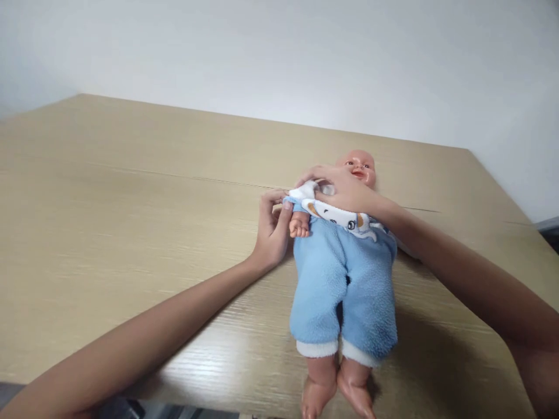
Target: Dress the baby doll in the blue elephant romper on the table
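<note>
A baby doll (358,165) lies on its back on the table, head away from me and feet at the near edge. It wears fluffy blue pants (345,285) with white cuffs and a white and blue top (334,215) with an animal face on the front. My left hand (274,227) pinches the blue sleeve edge beside the doll's small hand, thumb toward me. Reaching across the chest, my right hand (338,187) grips the white cloth of the top near the shoulder. Its fingertips are partly hidden by the cloth, and it covers the doll's neck.
The light wooden table (131,233) extends far to the left and behind the doll, with a thin seam across it. A pale wall (279,58) stands behind. Dark items (131,407) show below the near edge, and a dark object (551,230) sits beyond the right edge.
</note>
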The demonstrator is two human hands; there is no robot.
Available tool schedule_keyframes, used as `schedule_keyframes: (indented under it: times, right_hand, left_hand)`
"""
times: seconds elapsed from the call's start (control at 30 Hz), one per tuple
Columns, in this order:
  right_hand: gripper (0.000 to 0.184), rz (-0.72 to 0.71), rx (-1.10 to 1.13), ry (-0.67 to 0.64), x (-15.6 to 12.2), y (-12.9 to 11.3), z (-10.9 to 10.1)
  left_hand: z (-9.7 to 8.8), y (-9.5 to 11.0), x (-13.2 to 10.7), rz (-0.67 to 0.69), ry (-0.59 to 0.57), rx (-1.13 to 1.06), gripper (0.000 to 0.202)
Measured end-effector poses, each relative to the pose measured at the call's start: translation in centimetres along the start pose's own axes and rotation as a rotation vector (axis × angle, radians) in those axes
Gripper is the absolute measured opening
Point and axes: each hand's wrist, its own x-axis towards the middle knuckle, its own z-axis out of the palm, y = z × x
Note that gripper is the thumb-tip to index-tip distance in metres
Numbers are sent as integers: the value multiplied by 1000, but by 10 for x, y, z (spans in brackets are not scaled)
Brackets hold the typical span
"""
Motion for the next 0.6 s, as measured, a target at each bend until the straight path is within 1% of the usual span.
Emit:
schedule_keyframes:
  times: [0.03,0.07,0.1,0.17,0.23,0.27,0.33,0.37,0.4,0.47,0.53,0.6]
  right_hand:
    - [20,18,-1,12,-5,-7,-3]
    - [22,55,-5,20,-11,-13,-7]
    - [28,106,-17,22,-17,-18,-9]
    - [39,201,-72,-15,-27,-25,-13]
    - [46,242,-114,-72,-33,-25,-13]
    - [49,236,-107,-89,-34,-22,-12]
    - [49,224,-18,-96,-36,-13,-10]
    - [50,234,61,-81,-36,-7,-10]
    - [51,253,155,-58,-37,0,-9]
    - [54,296,357,-1,-40,12,-9]
    - [55,322,538,56,-44,22,-7]
    - [55,327,668,106,-47,28,-3]
  left_hand:
    - [1,1,-1,-90,8,-36,33]
    - [3,2,-1,-171,11,-76,39]
    - [4,2,-2,-240,15,-118,43]
    - [5,2,0,-361,31,-213,48]
    - [7,0,6,-515,51,-319,49]
    - [8,0,9,-602,55,-367,48]
    - [9,-1,17,-744,50,-427,40]
    - [9,-1,21,-775,42,-435,36]
    - [9,-1,23,-778,32,-432,33]
    - [7,-3,27,-745,-8,-408,31]
    - [5,-7,31,-701,-81,-366,38]
    - [6,-15,36,-617,-176,-248,47]
